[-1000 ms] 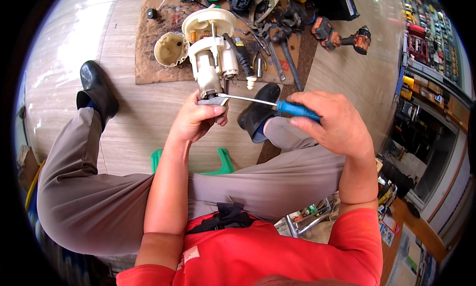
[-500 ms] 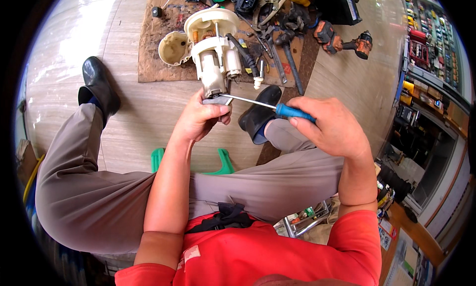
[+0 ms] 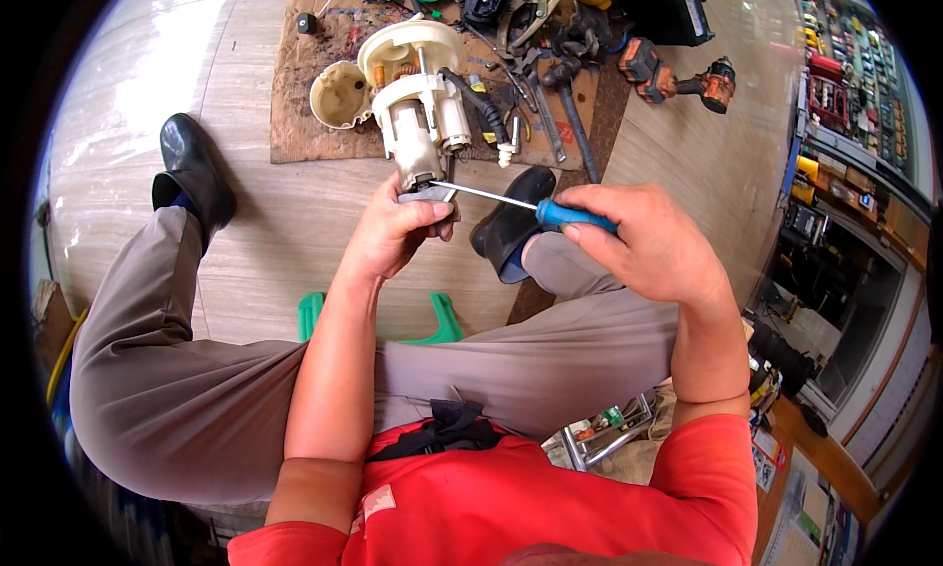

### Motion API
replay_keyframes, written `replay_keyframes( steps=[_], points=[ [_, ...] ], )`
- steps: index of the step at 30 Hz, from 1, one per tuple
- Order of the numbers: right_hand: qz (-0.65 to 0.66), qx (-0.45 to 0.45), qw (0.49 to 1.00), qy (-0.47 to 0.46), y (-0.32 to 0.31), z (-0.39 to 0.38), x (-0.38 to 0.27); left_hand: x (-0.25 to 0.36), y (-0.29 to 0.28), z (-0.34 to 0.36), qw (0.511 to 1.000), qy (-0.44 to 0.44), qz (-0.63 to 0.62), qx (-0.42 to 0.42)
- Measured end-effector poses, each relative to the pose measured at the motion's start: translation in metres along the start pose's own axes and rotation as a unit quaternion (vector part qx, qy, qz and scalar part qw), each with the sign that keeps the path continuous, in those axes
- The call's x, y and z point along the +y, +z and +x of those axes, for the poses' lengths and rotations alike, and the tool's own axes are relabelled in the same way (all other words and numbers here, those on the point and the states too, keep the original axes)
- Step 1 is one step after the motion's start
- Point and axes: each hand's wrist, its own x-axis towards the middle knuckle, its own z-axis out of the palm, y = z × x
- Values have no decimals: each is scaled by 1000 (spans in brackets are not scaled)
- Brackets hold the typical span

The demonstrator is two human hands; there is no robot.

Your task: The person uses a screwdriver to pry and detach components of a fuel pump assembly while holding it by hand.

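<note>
My left hand [image 3: 405, 224] is closed around the lower end of a fuel pump module [image 3: 413, 139], a white plastic assembly with a round flange at its far end. The module tilts away from me above the floor. A black corrugated hose [image 3: 476, 100] hangs along its right side. My right hand [image 3: 638, 237] grips the blue handle of a screwdriver [image 3: 575, 215]. Its thin metal shaft points left, and the tip meets the module's lower end just above my left thumb. Exactly what the tip presses on is too small to tell.
Stained cardboard [image 3: 305, 139] lies on the tiled floor, bearing a cream plastic cup [image 3: 341, 95], a hammer [image 3: 570, 105] and several other tools. An orange and black cordless drill [image 3: 709, 85] rests to its right. My boots [image 3: 192, 168] flank the work, and a green plastic piece [image 3: 444, 316] shows between my legs.
The module's far end has shifted slightly left and nearer. My right hand and the screwdriver have moved a little left, with the tip still at the module's lower end.
</note>
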Motion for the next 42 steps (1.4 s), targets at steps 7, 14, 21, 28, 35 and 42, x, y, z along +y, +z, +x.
replay_keyframes(
  steps=[7, 14, 21, 28, 35, 42],
  points=[
    [-9, 6, 1000, -7, 1, 1, 2, 0, 0, -1, 1000, -1, 9, 5],
    [-54, 31, 997, -40, 16, 4, 1, -2, -4, -1, 999, -31, 29, 29],
    [-51, -57, 997, -33, 16, 25, 20, -8, -18, -2, 992, -53, 107, 36],
    [-50, -43, 998, -2, 18, 32, 24, -12, -26, 0, 999, -54, 1, 7],
    [141, -9, 986, -91, 10, 24, 17, -7, -18, -2, 1000, -14, -4, -9],
    [359, 37, 921, -146, 18, 26, 5, -1, -8, -3, 1000, -1, -19, -18]
  ],
)
